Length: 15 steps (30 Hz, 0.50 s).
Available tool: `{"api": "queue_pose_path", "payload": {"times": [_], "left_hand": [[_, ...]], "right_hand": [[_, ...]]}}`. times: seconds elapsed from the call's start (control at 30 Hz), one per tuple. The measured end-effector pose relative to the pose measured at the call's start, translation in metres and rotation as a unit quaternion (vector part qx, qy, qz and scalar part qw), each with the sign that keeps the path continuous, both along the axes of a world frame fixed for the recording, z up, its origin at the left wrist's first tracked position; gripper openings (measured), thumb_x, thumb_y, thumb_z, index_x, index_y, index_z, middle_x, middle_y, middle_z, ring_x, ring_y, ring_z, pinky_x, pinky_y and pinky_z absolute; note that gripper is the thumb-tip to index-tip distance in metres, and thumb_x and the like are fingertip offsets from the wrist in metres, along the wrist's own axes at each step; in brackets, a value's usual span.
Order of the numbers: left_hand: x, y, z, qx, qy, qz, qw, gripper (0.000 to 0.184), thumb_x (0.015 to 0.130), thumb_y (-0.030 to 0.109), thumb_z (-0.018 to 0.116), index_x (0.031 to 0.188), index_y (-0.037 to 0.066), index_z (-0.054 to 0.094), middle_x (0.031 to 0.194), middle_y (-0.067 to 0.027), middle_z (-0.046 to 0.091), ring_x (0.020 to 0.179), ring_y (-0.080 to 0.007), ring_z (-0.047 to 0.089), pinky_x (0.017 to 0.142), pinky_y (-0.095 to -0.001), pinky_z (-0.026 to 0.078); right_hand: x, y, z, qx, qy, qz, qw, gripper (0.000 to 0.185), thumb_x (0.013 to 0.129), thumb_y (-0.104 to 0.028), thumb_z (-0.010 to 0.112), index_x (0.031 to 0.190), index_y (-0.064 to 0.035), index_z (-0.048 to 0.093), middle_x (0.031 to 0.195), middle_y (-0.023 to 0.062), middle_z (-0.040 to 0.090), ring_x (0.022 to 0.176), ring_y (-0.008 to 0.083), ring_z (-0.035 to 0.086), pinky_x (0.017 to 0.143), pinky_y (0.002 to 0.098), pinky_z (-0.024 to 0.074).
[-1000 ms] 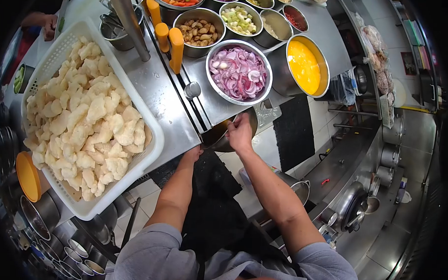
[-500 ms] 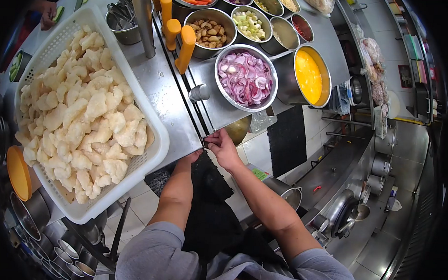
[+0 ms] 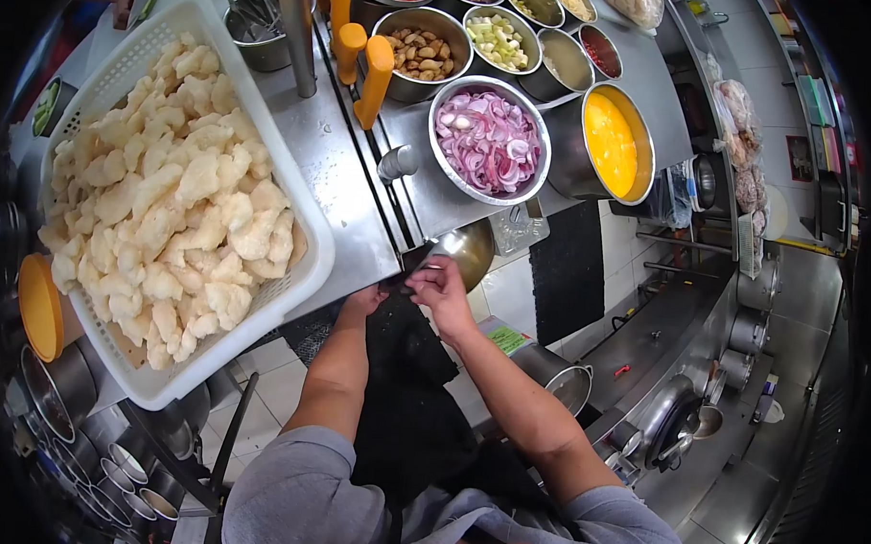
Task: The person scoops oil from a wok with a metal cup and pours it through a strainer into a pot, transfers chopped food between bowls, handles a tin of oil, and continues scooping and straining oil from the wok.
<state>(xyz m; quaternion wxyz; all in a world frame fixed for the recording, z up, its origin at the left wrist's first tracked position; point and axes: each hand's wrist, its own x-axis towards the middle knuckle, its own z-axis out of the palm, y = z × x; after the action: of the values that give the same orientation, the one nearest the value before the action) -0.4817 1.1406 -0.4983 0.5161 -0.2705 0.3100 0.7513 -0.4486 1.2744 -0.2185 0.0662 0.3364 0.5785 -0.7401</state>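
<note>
At the front edge of the steel worktable [image 3: 309, 176], my left hand [image 3: 365, 298] sits just under the edge, its fingers mostly hidden. My right hand [image 3: 439, 287] is beside it, thumb and fingers curled together in a pinch. A dark, flat thing [image 3: 415, 260] shows between the hands and the table corner; its kind is unclear. Close by on the table, left of the hands, a white plastic basket [image 3: 313, 273] is heaped with pale battered-looking pieces [image 3: 184, 201]. A steel bowl of sliced red onions [image 3: 488, 144] stands beyond my right hand.
Orange-handled tools [image 3: 373, 83] stand in the table's slot. Behind are pots of peeled garlic-like cloves [image 3: 422, 56], chopped scallions [image 3: 499, 39] and yellow liquid [image 3: 613, 144]. A brass-coloured bowl [image 3: 470, 254] is below the edge. Another person's hand [image 3: 124, 2] is at far left.
My hands have drawn slightly back from the table edge and moved apart. The dark thing between them now shows more. The whole view has shifted a little.
</note>
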Motion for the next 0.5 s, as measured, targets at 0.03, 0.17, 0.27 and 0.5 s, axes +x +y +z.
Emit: {"api": "queue_pose_path", "payload": {"times": [0.03, 0.17, 0.27, 0.5], "left_hand": [[-0.001, 0.0, 0.02, -0.047, 0.025, -0.009, 0.999, 0.019, 0.098, 0.023, 0.048, 0.108, 0.012, 0.059, 0.091, -0.0036, 0.063, 0.071, -0.0137, 0.057, 0.055, -0.0268, 0.047], [0.006, 0.0, 0.039, -0.243, 0.245, -0.096, 0.934, 0.033, 0.092, 0.018, 0.054, 0.121, 0.002, 0.055, 0.099, -0.012, 0.065, 0.087, -0.0222, 0.064, 0.073, -0.0366, 0.054], [0.006, 0.004, 0.081, -0.41, 0.471, -0.194, 0.757, 0.05, 0.085, 0.019, 0.057, 0.129, -0.003, 0.049, 0.107, -0.0223, 0.065, 0.102, -0.0325, 0.063, 0.089, -0.0394, 0.05], [0.093, -0.059, 0.185, -0.549, 0.332, -0.163, 0.749, 0.045, 0.088, 0.018, 0.053, 0.127, -0.001, 0.043, 0.11, -0.0316, 0.06, 0.107, -0.0435, 0.058, 0.094, -0.0483, 0.046]], "right_hand": [[0.01, 0.002, 0.003, -0.002, -0.023, -0.037, 0.999, 0.041, 0.087, 0.004, 0.056, 0.122, -0.0063, 0.037, 0.105, 0.0115, 0.057, 0.1, 0.0222, 0.062, 0.08, 0.0325, 0.0522], [0.062, 0.026, 0.006, -0.067, -0.119, -0.145, 0.98, 0.027, 0.088, -0.001, 0.056, 0.106, -0.0094, 0.037, 0.097, 0.0145, 0.059, 0.093, 0.0295, 0.066, 0.073, 0.0376, 0.0561], [0.117, 0.05, -0.006, -0.165, -0.148, -0.174, 0.959, 0.018, 0.092, -0.004, 0.052, 0.106, -0.0089, 0.042, 0.099, 0.0133, 0.058, 0.096, 0.0306, 0.065, 0.075, 0.0405, 0.0561], [0.188, 0.058, -0.04, -0.296, -0.187, -0.042, 0.936, 0.008, 0.093, -0.015, 0.056, 0.091, -0.019, 0.049, 0.089, 0.01, 0.061, 0.089, 0.0321, 0.065, 0.073, 0.0439, 0.0545]]}}
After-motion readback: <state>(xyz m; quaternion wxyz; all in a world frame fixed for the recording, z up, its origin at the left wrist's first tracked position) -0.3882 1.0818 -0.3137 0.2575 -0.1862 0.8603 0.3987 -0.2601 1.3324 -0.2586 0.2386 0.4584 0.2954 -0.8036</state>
